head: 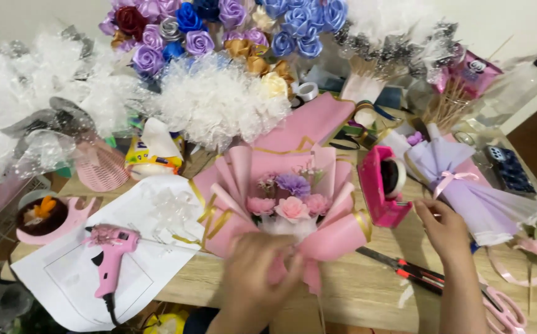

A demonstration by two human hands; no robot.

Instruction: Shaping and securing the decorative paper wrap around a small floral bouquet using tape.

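1. Head view: my left hand [257, 272] is closed around the base of the pink bouquet [290, 207], fingers wrapped on the gathered paper; the bouquet stands upright at the near centre of the wooden table [367, 291].
2. My right hand [444, 226] reaches toward the pink tape dispenser [383, 185], fingers curled at its near edge; I cannot tell whether they pinch a tape end.
3. Risk, my judgement: one-handed grip at the stem may loosen, letting the wrap folds splay or the bouquet tip onto the glue gun [111, 253], lying on white paper [64, 272] to the left.
4. Risk: scissors [460, 287] lie just beside my right forearm; a sweep back could catch them.
5. Room: the lilac bouquet [466, 185] crowds the right, ribbon-rose bunches [219, 31] fill the back. Open wood only along the near edge.
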